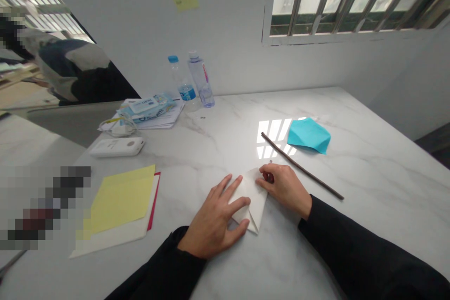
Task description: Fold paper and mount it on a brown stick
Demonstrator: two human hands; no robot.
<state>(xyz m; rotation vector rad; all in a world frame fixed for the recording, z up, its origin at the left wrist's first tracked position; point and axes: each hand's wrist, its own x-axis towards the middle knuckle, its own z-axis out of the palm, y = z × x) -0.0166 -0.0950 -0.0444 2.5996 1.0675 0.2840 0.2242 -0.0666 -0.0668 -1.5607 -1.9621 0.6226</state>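
A folded sheet of white paper (258, 199) lies on the marble-patterned table in front of me. My left hand (223, 218) rests on its left side, fingers spread over the folds. At the paper's upper right corner, my right hand (283, 185) has its thumb and forefinger pinched together on the edge. A thin brown stick (302, 168) lies slanting just beyond my right hand. Farther back is a folded piece of turquoise paper (309, 136).
On the left lie yellow paper (123, 199) and white and red sheets, with a white power bank (117, 147) behind. Two plastic bottles (201, 79) and a wipes pack (147, 107) on papers stand near the wall. Another person (66, 65) sits beyond the partition.
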